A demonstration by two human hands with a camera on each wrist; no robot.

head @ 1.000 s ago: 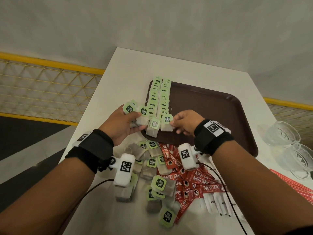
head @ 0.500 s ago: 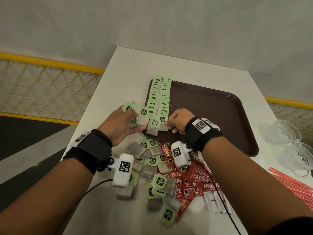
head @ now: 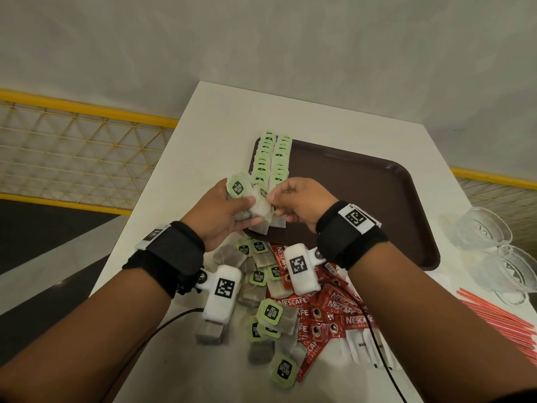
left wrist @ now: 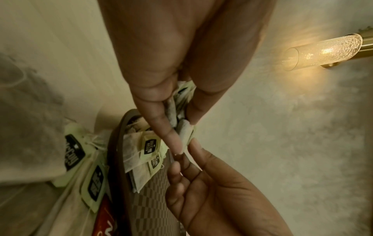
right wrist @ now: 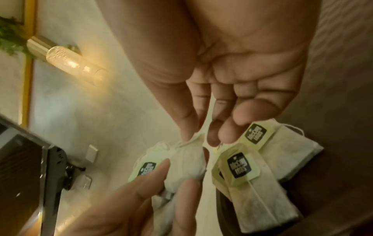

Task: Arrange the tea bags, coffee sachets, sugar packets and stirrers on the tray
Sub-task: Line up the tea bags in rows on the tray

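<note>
Left hand (head: 216,212): grips bunch of tea bags (head: 255,207), count hidden | Right hand (head: 296,203): thumb-finger pinch on one bag's edge | Tray (head: 363,199): near edge obscured.

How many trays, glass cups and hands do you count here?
Brown plastic tray: 1
Clear glass cups: 2
Left hand plus right hand, both holding white paper tea bags: 2
Total: 5
</note>
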